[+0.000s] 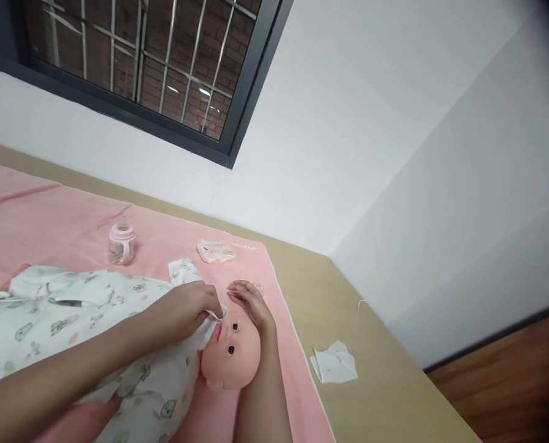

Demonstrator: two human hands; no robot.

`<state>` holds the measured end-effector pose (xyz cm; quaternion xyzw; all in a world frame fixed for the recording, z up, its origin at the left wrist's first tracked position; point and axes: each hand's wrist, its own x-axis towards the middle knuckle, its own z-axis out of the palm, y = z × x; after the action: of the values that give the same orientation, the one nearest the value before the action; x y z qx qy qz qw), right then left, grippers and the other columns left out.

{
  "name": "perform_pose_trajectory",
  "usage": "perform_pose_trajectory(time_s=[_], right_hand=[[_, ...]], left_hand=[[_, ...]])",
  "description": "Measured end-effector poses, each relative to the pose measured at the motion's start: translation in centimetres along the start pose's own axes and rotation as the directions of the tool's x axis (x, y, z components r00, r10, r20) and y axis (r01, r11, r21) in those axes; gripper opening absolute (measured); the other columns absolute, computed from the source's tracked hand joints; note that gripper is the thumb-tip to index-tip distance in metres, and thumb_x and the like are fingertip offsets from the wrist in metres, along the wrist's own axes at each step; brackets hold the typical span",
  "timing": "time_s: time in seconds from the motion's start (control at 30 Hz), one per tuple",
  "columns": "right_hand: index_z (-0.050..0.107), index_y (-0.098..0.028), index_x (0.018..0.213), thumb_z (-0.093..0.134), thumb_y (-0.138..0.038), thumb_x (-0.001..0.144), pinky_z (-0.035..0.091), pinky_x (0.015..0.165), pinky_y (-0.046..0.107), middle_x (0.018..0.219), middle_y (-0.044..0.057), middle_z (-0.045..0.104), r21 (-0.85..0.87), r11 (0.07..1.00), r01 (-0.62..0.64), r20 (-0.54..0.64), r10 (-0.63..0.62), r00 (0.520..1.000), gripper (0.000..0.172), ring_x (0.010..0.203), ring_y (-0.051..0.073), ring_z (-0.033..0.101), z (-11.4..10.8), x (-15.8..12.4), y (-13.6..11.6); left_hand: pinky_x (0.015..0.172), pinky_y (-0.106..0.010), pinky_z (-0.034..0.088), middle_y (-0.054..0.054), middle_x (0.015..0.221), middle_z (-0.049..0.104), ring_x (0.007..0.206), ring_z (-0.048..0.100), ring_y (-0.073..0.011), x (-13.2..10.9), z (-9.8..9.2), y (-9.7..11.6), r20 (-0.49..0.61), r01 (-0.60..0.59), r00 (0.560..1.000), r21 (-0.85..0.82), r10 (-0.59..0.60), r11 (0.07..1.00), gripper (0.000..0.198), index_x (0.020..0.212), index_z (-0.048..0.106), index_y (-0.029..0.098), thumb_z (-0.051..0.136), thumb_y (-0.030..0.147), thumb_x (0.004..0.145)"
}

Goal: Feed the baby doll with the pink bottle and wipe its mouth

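Observation:
A baby doll (243, 363) in white patterned clothes (112, 292) lies on its back on a pink mat (163, 227), head to the right. My left hand (186, 311) reaches across its chest, fingers closed on a white cloth (219, 312) at the doll's mouth. Whether this cloth is separate from the white fabric below the chin I cannot tell. My right hand (252, 304) curves around the side of the doll's head, fingers stretched out and resting lightly, gripping nothing. The right forearm lies along the top of the head.
A pink-lidded baby bottle (122, 244) stands on the mat behind the doll. Near it lies a clear plastic packet (216, 250). A folded white wipe (334, 363) rests on the tan tabletop (302, 283) at right. White walls and a barred window (163, 61) border the table.

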<state>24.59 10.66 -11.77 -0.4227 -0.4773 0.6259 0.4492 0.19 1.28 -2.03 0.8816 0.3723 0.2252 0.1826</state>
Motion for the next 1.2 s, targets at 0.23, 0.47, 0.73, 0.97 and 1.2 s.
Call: perform_pose_trajectory(time_s=[0.23,0.47,0.73,0.97,1.2], right_hand=[[0.063,-0.017,0.095,0.079,-0.04,0.068,0.046,0.098,0.035,0.101,0.006,0.07,-0.001,1.0,0.003,0.001,-0.003,1.0,0.039,0.094,0.018,0.067,0.0,0.0,0.0],[0.064,-0.019,0.095,0.078,-0.039,0.068,0.045,0.099,0.037,0.1,0.006,0.07,0.0,1.0,0.007,-0.001,-0.007,1.0,0.037,0.094,0.018,0.066,-0.1,0.1,0.2],[0.064,-0.017,0.096,0.079,-0.04,0.067,0.045,0.101,0.038,0.1,0.007,0.07,0.01,1.0,0.01,0.005,-0.01,1.0,0.039,0.093,0.017,0.066,-0.1,0.1,0.2],[0.064,-0.018,0.095,0.08,-0.042,0.066,0.045,0.1,0.038,0.1,0.007,0.07,0.006,1.0,0.009,0.0,-0.009,1.0,0.041,0.093,0.017,0.066,0.0,0.1,0.1],[0.064,-0.018,0.095,0.08,-0.041,0.065,0.046,0.098,0.036,0.099,0.007,0.07,0.0,1.0,0.002,-0.01,-0.002,1.0,0.041,0.091,0.017,0.066,0.1,0.0,0.0]], left_hand=[[0.08,-0.029,0.043,-0.002,0.097,0.068,0.094,0.059,-0.0187,0.2,0.3,-0.3,-0.011,0.001,1.0,0.024,-0.001,1.0,0.043,0.098,0.072,0.022,0.041,-0.001,0.078],[0.077,-0.027,0.041,-0.001,0.092,0.067,0.09,0.058,-0.0174,0.1,-0.4,0.3,0.003,0.022,1.0,-0.005,-0.022,1.0,0.046,0.094,0.074,0.024,0.041,-0.003,0.076],[0.072,-0.019,0.035,0.004,0.088,0.062,0.081,0.054,-0.0103,-0.4,-1.8,2.2,0.167,0.03,0.986,-0.147,-0.005,0.989,0.051,0.073,0.076,0.027,0.047,-0.012,0.059],[0.068,-0.019,0.032,0.003,0.083,0.056,0.076,0.049,-0.0097,-0.2,-2.0,2.5,0.191,0.063,0.981,-0.149,-0.034,0.987,0.043,0.067,0.074,0.024,0.049,-0.01,0.058],[0.065,-0.021,0.029,0.002,0.079,0.053,0.075,0.046,-0.0114,-0.1,-1.6,2.0,0.131,0.066,0.99,-0.071,-0.057,0.995,0.044,0.071,0.073,0.025,0.047,-0.008,0.059]])
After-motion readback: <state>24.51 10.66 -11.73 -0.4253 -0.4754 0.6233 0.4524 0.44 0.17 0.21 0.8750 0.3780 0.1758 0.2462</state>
